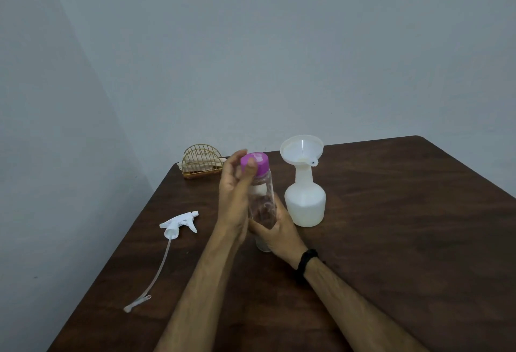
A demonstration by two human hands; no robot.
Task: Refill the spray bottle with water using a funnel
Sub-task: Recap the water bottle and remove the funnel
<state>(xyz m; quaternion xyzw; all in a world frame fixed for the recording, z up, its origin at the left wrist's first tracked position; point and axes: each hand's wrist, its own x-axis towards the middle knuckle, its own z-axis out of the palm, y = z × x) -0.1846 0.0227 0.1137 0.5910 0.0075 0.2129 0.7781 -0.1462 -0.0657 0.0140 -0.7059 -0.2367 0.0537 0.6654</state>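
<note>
1. Head view: a dark brown wooden table (391, 240) stands against a grey wall.
2. The white spray bottle (305, 200) stands upright on the table, right of the middle, with no sprayer on it. A white funnel (301, 149) sits in its neck.
3. The trigger sprayer (180, 223), white, lies on its side on the left part of the table, well apart from the bottle. Its thin tube (156, 273) runs toward the near edge.
4. The right hand (275, 230) is wrapped around the lower part of a clear water bottle (262, 203), just beside the spray bottle. This wrist carries a black band (305, 263).
5. The left hand (236, 192) has its fingers closed on the purple cap (255, 164) of this clear bottle.
6. A golden wire holder (201, 164) stands at the far corner.
</note>
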